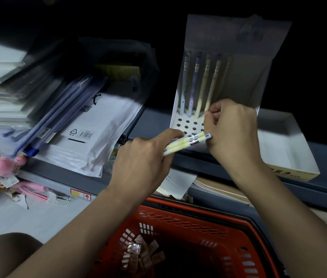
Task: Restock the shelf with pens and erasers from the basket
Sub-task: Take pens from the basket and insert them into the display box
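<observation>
Just in front of the white pen display box (216,77), both hands meet over its perforated base. The left hand (140,165) is closed around a small bundle of pale yellow pens (186,142), their capped, silver-banded ends sticking out past the fingers toward the right hand (232,129). That right hand is curled, its thumb and fingertips pinched at the foot of one yellow pen standing in the box, though whether it truly grips that pen or only touches it I cannot tell from here. Above the right hand, five pens stand upright in the back row of holes (190,124), two bluish on the left and three yellow beside them; the nearer holes lie open just beyond the bundle's tips. Below both wrists sits the red basket (188,219), with small wrapped erasers (138,255) heaped in its left corner. To the left of the left hand, plastic document folders (74,117) lean stacked on the shelf.
</observation>
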Demonstrator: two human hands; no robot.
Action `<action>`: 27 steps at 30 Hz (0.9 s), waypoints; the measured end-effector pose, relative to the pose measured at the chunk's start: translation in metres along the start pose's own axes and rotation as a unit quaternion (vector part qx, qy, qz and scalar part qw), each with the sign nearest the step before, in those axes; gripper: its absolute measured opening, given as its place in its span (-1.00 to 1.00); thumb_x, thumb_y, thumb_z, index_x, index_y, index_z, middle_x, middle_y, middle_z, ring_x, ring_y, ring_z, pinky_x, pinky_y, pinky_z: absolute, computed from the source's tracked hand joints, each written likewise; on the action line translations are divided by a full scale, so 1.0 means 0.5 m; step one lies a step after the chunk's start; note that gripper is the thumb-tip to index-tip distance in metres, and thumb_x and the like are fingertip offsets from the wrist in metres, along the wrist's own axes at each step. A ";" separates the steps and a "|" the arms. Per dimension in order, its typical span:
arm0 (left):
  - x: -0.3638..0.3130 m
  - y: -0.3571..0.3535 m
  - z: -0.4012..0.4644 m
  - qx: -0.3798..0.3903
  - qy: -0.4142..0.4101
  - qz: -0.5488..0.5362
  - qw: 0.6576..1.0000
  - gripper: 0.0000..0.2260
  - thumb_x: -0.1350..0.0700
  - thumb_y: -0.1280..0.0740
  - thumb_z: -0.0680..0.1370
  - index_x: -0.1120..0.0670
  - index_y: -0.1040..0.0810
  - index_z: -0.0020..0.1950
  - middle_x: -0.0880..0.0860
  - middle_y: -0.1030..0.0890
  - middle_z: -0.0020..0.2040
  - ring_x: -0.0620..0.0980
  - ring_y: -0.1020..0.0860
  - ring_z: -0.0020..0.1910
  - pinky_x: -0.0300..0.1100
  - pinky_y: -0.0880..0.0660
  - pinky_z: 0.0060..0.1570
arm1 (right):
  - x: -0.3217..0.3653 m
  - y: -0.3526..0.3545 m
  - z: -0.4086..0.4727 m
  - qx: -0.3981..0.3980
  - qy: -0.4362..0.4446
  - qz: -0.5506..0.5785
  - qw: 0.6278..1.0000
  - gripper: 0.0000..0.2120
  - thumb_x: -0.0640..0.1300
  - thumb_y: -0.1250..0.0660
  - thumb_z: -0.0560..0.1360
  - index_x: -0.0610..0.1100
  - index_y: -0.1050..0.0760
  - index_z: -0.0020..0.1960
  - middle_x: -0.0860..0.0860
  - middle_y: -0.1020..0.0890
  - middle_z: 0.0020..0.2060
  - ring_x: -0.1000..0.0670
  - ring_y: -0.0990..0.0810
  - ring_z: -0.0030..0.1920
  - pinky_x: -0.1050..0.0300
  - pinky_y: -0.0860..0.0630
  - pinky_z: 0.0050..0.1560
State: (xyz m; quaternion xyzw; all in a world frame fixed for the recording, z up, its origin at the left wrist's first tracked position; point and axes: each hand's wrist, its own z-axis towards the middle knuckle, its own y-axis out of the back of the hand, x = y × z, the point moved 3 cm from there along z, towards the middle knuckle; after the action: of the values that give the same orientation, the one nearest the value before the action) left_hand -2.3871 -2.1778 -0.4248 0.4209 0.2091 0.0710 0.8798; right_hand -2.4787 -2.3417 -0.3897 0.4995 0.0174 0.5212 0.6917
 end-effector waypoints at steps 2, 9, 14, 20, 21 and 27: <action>0.000 0.000 0.001 0.000 0.001 -0.005 1.000 -0.71 -0.01 -0.27 0.60 -0.21 -0.58 0.29 -0.01 -0.53 -0.44 0.11 -0.46 -0.53 -0.08 -0.43 -0.52 | -0.001 0.005 -0.002 0.004 0.008 -0.002 1.000 -0.86 -0.22 -0.33 0.59 -0.25 -0.65 -0.06 -0.17 -0.70 -0.19 -0.20 -0.64 -0.12 -0.09 -0.57 -0.09; 0.002 0.000 0.003 0.000 0.008 0.006 1.000 -0.72 -0.04 -0.20 0.62 -0.19 -0.60 0.27 -0.01 -0.52 -0.45 0.11 -0.44 -0.53 -0.10 -0.39 -0.51 | 0.000 0.021 -0.016 0.004 0.006 0.027 1.000 -0.88 -0.22 -0.34 0.59 -0.18 -0.63 0.07 -0.09 -0.68 -0.10 -0.12 -0.65 -0.07 -0.10 -0.61 -0.01; 0.004 0.002 0.002 -0.029 0.095 -0.188 0.977 -0.79 -0.01 -0.32 0.69 0.09 -0.62 0.00 0.02 -0.55 -0.38 0.06 -0.50 -0.44 -0.01 -0.43 -0.44 | 0.018 0.046 -0.038 -0.012 0.022 0.063 0.998 -0.88 -0.21 -0.35 0.58 -0.09 -0.61 0.08 0.06 -0.64 -0.08 0.06 -0.60 -0.09 0.25 -0.50 0.00; -0.019 0.006 0.000 0.091 0.265 -0.682 0.676 -0.67 0.03 -0.29 0.62 0.16 -0.52 0.32 -0.02 -0.25 -0.42 -0.11 -0.17 -0.56 -0.26 -0.11 -0.53 | 0.033 0.066 -0.073 -0.002 0.054 0.097 0.994 -0.91 -0.20 -0.38 0.55 -0.07 -0.64 0.01 0.27 -0.47 -0.30 0.20 -0.50 -0.27 0.35 -0.42 -0.16; -0.023 0.008 -0.001 0.099 0.265 -0.688 0.668 -0.69 0.03 -0.27 0.65 0.14 -0.51 0.35 0.00 -0.23 -0.40 -0.11 -0.16 -0.56 -0.26 -0.10 -0.52 | 0.035 0.067 -0.079 0.006 0.063 0.108 0.992 -0.91 -0.21 -0.38 0.54 -0.07 -0.64 -0.01 0.28 -0.45 -0.32 0.19 -0.49 -0.30 0.37 -0.39 -0.21; -0.037 0.018 -0.001 0.101 0.257 -0.677 0.683 -0.73 0.00 -0.21 0.72 0.05 -0.53 0.37 0.06 -0.36 -0.40 -0.02 -0.31 -0.53 -0.20 -0.28 -0.50 | 0.047 0.057 -0.120 0.087 0.079 0.168 0.979 -0.90 -0.14 -0.38 0.58 0.00 -0.64 -0.07 0.21 -0.48 -0.33 0.11 -0.49 -0.33 0.19 -0.39 -0.26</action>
State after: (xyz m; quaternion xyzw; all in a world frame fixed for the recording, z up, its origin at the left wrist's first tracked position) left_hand -2.4035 -2.1776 -0.4124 0.2163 0.6604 -0.4598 0.5529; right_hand -2.5206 -2.2850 -0.3880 0.5112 0.0335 0.6639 0.5447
